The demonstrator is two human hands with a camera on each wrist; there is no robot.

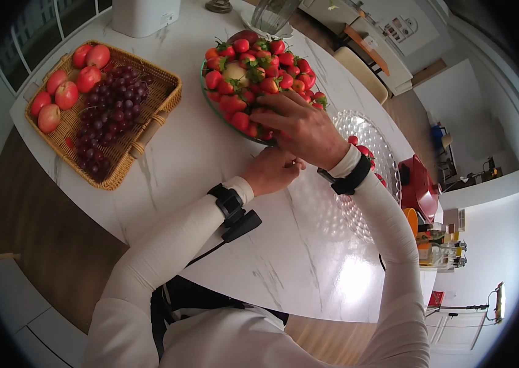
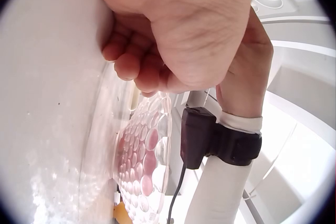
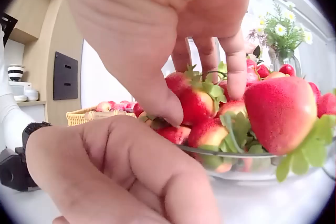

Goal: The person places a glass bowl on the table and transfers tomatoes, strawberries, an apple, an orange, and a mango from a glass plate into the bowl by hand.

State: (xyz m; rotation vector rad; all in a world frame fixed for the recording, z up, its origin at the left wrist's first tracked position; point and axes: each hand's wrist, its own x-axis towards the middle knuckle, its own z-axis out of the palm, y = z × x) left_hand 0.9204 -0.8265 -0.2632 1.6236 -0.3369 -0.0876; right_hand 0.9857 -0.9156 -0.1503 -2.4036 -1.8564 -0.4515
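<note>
A glass bowl (image 1: 209, 101) is heaped with red strawberries (image 1: 241, 46) with green leaf caps. Over its near side reaches my right hand (image 1: 302, 129). In the right wrist view, its thumb and fingers pinch a strawberry (image 3: 196, 107) at the edge of the heap. My left hand (image 1: 272, 170) rests low by the marble tabletop, just in front of the bowl and below the right wrist. Its fingers (image 2: 127, 66) are loosely curled, with nothing visible in them. To the right, a clear bumpy glass plate (image 1: 348, 122) bears several strawberries (image 1: 363, 150).
A wicker basket (image 1: 177, 92) with peach-like fruit (image 1: 66, 95) and dark grapes (image 1: 109, 113) stands on the left. At the right edge are a red pot (image 1: 417, 184) and bottles (image 1: 440, 251). A glass vase (image 1: 272, 15) and a white container (image 1: 145, 17) stand behind.
</note>
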